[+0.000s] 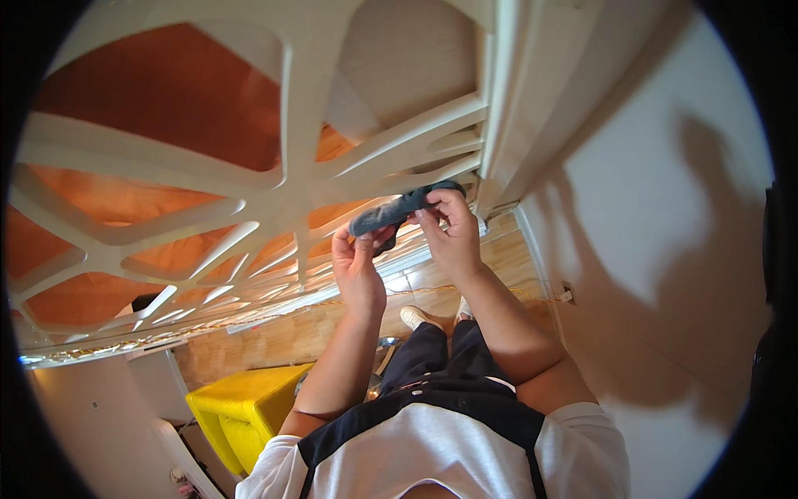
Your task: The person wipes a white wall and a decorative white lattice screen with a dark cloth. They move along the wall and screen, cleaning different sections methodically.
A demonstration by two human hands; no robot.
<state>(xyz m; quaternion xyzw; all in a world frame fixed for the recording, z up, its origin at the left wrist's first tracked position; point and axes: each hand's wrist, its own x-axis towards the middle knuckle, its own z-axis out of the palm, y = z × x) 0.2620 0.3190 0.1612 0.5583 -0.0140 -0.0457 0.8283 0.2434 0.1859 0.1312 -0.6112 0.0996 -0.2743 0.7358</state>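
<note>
A dark grey, sock-like piece of cloth [391, 213] stretches between my two hands in front of a white lattice panel [293, 150]. My left hand [361, 265] pinches its lower left end between thumb and fingers. Farther up and to the right, my right hand [454, 231] grips the other end, thumb below and fingers over the cloth. A darker part of the cloth hangs beneath, partly hidden behind the fingers of my left hand. Whether the cloth touches the panel behind it I cannot tell.
Orange surfaces show through the panel's openings. A yellow armchair [249, 405] stands at lower left. Along the panel's base runs a twisted yellow cord [436, 289], reaching a wall socket [567, 292] at right. My shoes [416, 317] are on the wood-look floor [262, 349], beside a white wall [673, 249].
</note>
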